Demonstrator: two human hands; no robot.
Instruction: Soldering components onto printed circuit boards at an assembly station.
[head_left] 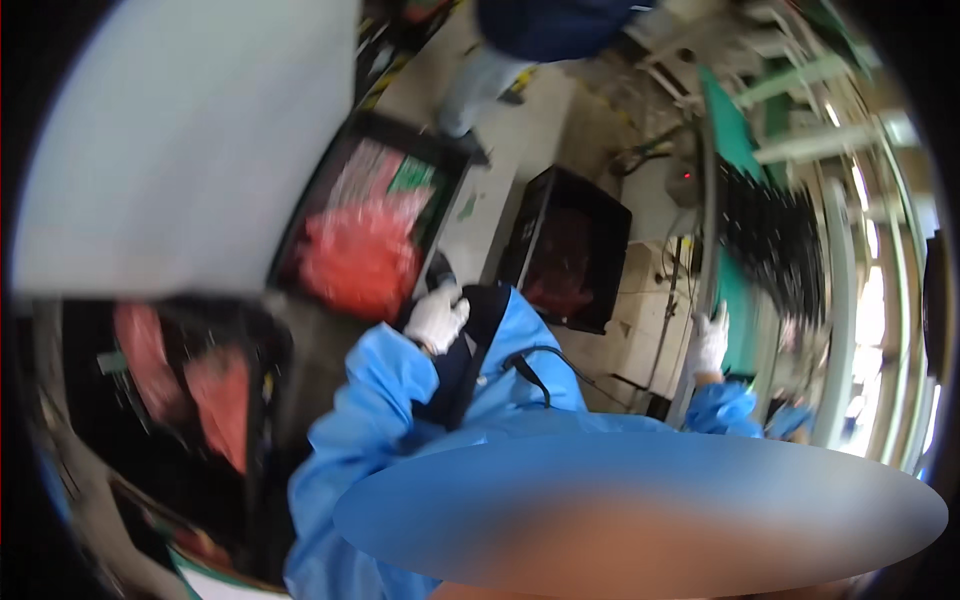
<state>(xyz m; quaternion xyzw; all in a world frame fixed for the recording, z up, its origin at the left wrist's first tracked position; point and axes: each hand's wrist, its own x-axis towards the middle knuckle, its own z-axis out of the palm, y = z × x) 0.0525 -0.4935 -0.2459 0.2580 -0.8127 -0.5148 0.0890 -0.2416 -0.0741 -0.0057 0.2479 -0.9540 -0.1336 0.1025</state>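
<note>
Both my hands wear white gloves below blue sleeves. My left hand (437, 318) hangs beside my dark trousers, near the corner of a black crate (452, 205) that holds red plastic bags (362, 262). Its fingers look loosely bent and apart, with nothing visible in them, though motion softens the detail. Out to the right, my right hand (709, 342) is at the near edge of a green work surface (738, 345), fingers stretched out and holding nothing that I can see. A row of black, thin parts (775, 240) lies farther along that surface, smeared by motion.
Another black crate (618, 245) stands on the floor ahead, with dark reddish contents. At left, a black container (90, 400) holds pink-red bags below a large pale panel (190, 140). A person in grey trousers (478, 92) stands at the far side.
</note>
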